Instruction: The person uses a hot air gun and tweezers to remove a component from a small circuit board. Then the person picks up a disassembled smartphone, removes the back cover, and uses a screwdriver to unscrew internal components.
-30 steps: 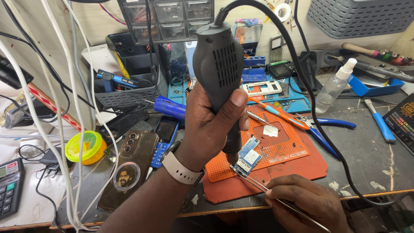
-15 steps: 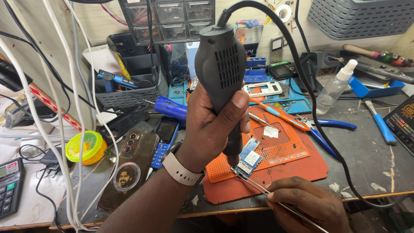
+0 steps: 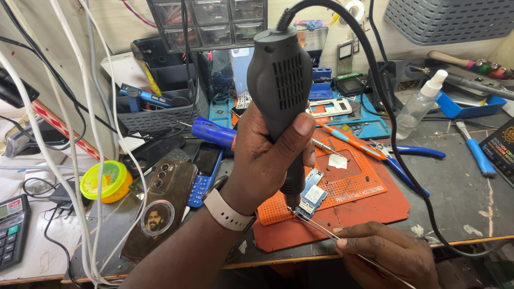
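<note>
A small circuit board point(image 3: 312, 196), blue with pale patches, lies on a perforated orange mat point(image 3: 348, 187) near the front edge of the worktop point(image 3: 460, 198). The tips of metal tweezers point(image 3: 321, 227) touch the board's near corner; the right hand point(image 3: 388, 256), at the front edge, has its fingers pinched together on the tweezers' shaft. Directly above the board the nozzle of a dark grey hot-air tool point(image 3: 281, 91) points down, close to the board's surface; whether it touches cannot be told. The left hand point(image 3: 267, 160) holds this tool upright, fingers clamped around its body with the thumb pressed on the front, and a pale watch strap point(image 3: 227, 210) circles the wrist. A black cable point(image 3: 396, 160) leaves the tool's top, arcs toward the back and drops across the mat to the front edge. On the mat behind the board lie a small white square point(image 3: 337, 160) and an orange-handled screwdriver point(image 3: 350, 140); blue-handled pliers point(image 3: 407, 160) lie just beside the mat's right edge. Left of the left hand lie a blue keypad phone point(image 3: 202, 174), a brown-cased smartphone point(image 3: 158, 206) and a yellow-green round tub point(image 3: 106, 181). A clear spray bottle point(image 3: 420, 104) stands toward the back right, and a blue-handled tool point(image 3: 476, 152) lies near the right edge. White and black cables point(image 3: 69, 160) hang over the left side, with a calculator point(image 3: 12, 230) at the front left corner.
</note>
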